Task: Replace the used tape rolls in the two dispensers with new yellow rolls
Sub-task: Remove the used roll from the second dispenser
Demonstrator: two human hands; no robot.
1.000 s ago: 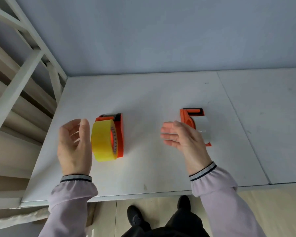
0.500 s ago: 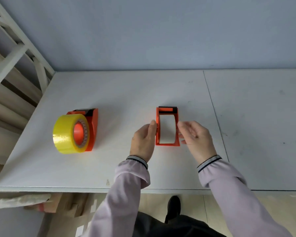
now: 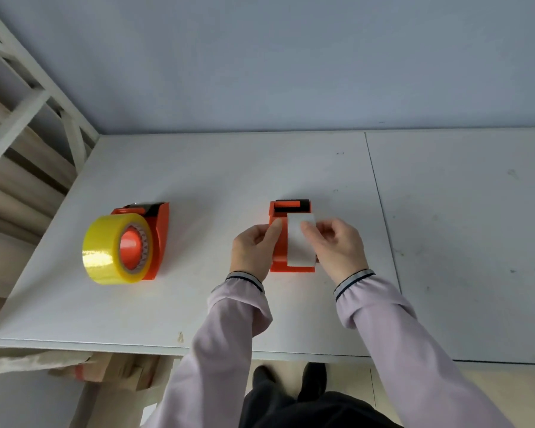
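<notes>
Dispenser (image 3: 278,242) between both hands (image 3: 254,247)

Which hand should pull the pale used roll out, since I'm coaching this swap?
Probably the right hand: its fingers already rest on the pale used roll, while the left hand braces the orange dispenser by its side.

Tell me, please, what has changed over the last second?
Both hands left the yellow-roll dispenser and closed on the right dispenser: left hand grips its side, right hand its pale roll. Both dispensers stayed on the table.
</notes>
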